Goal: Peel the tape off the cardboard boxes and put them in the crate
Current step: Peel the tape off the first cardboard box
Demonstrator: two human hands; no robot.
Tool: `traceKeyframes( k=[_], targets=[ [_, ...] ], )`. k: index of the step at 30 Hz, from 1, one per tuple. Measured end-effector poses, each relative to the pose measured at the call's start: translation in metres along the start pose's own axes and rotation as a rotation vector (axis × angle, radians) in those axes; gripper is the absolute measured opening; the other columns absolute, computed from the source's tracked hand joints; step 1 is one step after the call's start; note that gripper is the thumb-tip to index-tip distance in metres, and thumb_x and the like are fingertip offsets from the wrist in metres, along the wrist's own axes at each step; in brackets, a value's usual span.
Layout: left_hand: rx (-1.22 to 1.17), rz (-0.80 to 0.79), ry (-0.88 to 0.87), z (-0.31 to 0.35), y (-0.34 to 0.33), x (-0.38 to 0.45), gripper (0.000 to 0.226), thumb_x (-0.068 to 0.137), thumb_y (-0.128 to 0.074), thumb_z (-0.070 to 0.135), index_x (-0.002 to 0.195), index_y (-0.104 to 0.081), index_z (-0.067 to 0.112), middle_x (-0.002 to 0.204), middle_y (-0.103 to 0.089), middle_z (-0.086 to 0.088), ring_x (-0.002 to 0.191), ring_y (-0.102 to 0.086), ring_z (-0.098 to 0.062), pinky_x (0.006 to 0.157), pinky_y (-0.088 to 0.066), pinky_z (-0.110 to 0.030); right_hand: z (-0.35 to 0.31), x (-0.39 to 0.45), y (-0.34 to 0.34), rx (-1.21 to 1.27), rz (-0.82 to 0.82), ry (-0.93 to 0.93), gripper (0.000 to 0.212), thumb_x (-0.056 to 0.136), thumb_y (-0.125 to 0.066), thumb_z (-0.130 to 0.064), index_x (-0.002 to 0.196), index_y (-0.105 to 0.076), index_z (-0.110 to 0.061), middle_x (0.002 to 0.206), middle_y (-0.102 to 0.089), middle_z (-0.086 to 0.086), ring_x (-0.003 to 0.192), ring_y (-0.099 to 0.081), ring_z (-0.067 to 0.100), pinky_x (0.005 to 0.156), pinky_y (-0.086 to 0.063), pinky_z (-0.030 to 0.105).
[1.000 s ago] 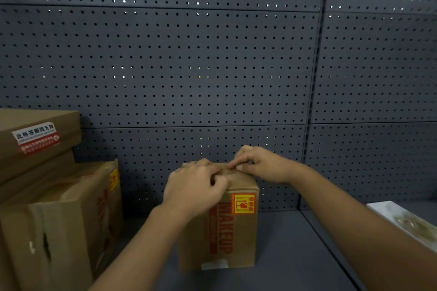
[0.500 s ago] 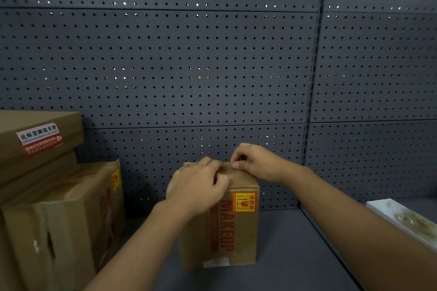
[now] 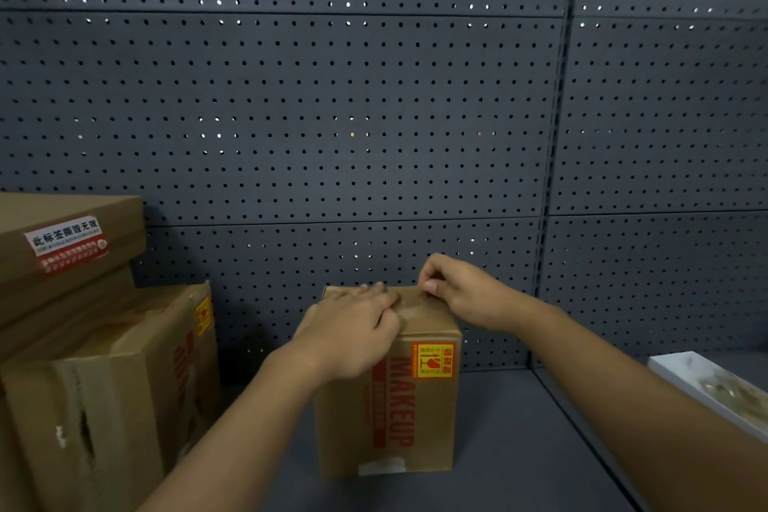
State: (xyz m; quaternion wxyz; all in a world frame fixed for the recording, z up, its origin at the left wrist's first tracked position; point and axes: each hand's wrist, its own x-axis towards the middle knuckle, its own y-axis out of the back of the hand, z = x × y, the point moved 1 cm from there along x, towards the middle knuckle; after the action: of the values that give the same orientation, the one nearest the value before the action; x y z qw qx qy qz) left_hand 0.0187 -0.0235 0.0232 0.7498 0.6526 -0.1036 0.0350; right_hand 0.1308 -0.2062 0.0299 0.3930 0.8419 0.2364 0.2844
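Your left hand (image 3: 347,335) lay flat on the closed MAKEUP box (image 3: 409,407); right hand (image 3: 461,289) pinched its top tape (image 3: 409,301).

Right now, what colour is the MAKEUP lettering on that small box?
Red, on the brown MAKEUP box; the head view shows it.

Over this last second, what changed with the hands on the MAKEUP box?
The left hand went from curled fingers at the top front edge to lying flat on the box top, pressing it down. The right hand shifted slightly toward the top's right rear edge, its fingers still pinching there, apparently at tape; no strip is visibly lifted. The box and the boxes at left stayed put.
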Motion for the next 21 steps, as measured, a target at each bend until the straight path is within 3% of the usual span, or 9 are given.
traceKeyframes(
  k=[8, 10, 14, 18, 21],
  targets=[
    [0.007, 0.028, 0.018, 0.005, 0.004, -0.005, 0.053, 0.11, -0.021, 0.044, 0.162, -0.032, 0.036, 0.171, -0.023, 0.012, 0.157, -0.02, -0.01, 0.123, -0.022, -0.037, -0.005, 0.0, -0.001, 0.016, -0.018, 0.047, 0.013, 0.111, -0.042, -0.021, 0.104, -0.052, -0.024, 0.097, -0.058, -0.002, 0.085, -0.053, 0.012, 0.076, -0.048, 0.031],
    [0.01, 0.029, 0.019, 0.005, 0.004, -0.005, 0.053, 0.11, -0.021, 0.045, 0.161, -0.032, 0.036, 0.171, -0.022, 0.012, 0.157, -0.02, -0.009, 0.123, -0.022, -0.037, -0.001, 0.001, 0.001, 0.072, -0.062, 0.052, 0.011, 0.111, -0.042, -0.018, 0.111, -0.051, -0.023, 0.097, -0.056, -0.001, 0.084, -0.05, 0.011, 0.076, -0.046, 0.031],
    [-0.001, 0.028, 0.023, 0.003, 0.004, -0.005, 0.053, 0.11, -0.021, 0.046, 0.161, -0.033, 0.038, 0.17, -0.024, 0.014, 0.156, -0.021, -0.009, 0.122, -0.023, -0.037, 0.003, 0.0, 0.019, 0.206, -0.233, 0.03, 0.035, 0.105, -0.052, -0.006, 0.136, -0.057, -0.02, 0.102, -0.059, -0.004, 0.094, -0.058, 0.009, 0.087, -0.049, 0.024],
    [-0.002, 0.034, 0.022, 0.004, 0.004, -0.006, 0.052, 0.11, -0.02, 0.051, 0.16, -0.03, 0.045, 0.17, -0.025, 0.014, 0.156, -0.023, -0.013, 0.122, -0.024, -0.043, -0.001, 0.001, 0.028, -0.067, -0.211, 0.101, 0.015, 0.1, -0.069, -0.023, 0.113, -0.074, -0.023, 0.11, -0.061, -0.008, 0.104, -0.062, 0.005, 0.097, -0.053, 0.029],
    [0.015, 0.002, 0.023, 0.003, 0.002, -0.004, 0.054, 0.109, -0.015, 0.057, 0.159, -0.032, 0.047, 0.171, -0.022, 0.013, 0.157, -0.021, -0.014, 0.123, -0.021, -0.045, -0.003, 0.002, 0.021, -0.185, -0.101, 0.13, 0.005, 0.1, -0.067, -0.022, 0.099, -0.072, -0.022, 0.104, -0.055, -0.008, 0.097, -0.059, 0.009, 0.093, -0.054, 0.038]
  ],
)
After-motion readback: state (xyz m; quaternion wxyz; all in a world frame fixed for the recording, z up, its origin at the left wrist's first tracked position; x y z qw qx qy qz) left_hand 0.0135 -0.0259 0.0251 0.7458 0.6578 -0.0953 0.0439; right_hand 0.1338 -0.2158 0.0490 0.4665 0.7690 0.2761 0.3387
